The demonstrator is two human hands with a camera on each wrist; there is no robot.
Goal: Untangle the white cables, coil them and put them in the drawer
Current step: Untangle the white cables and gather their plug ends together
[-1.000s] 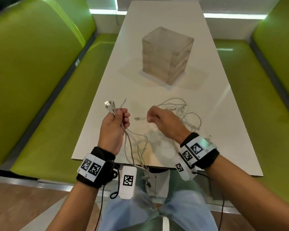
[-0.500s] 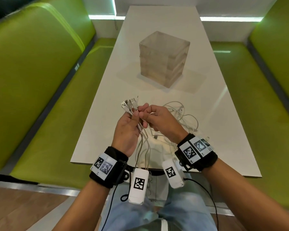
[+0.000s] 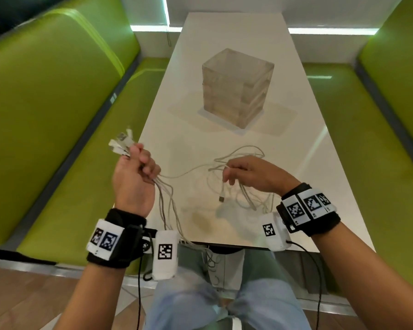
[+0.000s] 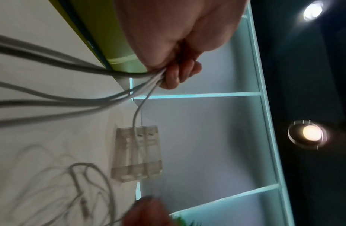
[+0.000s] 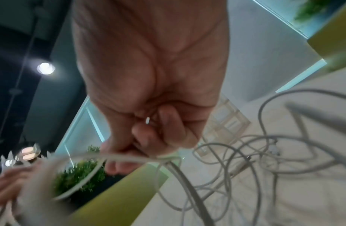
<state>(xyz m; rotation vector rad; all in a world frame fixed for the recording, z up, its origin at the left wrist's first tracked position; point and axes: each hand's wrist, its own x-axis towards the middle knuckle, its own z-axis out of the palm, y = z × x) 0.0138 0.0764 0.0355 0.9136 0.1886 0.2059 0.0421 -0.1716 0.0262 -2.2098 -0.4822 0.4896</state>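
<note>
My left hand [image 3: 138, 167] is raised over the table's left edge and grips a bundle of white cables [image 4: 71, 85], their plug ends [image 3: 121, 144] sticking up past my fingers. The strands hang down from the fist and trail off the table's front edge. My right hand [image 3: 243, 173] hovers over the tangle of white cables [image 3: 246, 186] on the table and pinches one cable, whose connector [image 3: 221, 198] dangles below my fingertips. The translucent drawer unit [image 3: 236, 88] stands farther back on the white table [image 3: 320, 186]; its drawers look closed.
Green upholstered benches [image 3: 57, 103] run along both sides of the table. My knees [image 3: 200, 303] are under the table's front edge, where cable ends hang. Lit wall shelves [image 4: 207, 137] show in the wrist views.
The hands, together half a second ago, have moved apart: the left went left with its bundle, the right went right and now pinches a cable over the tangle.
</note>
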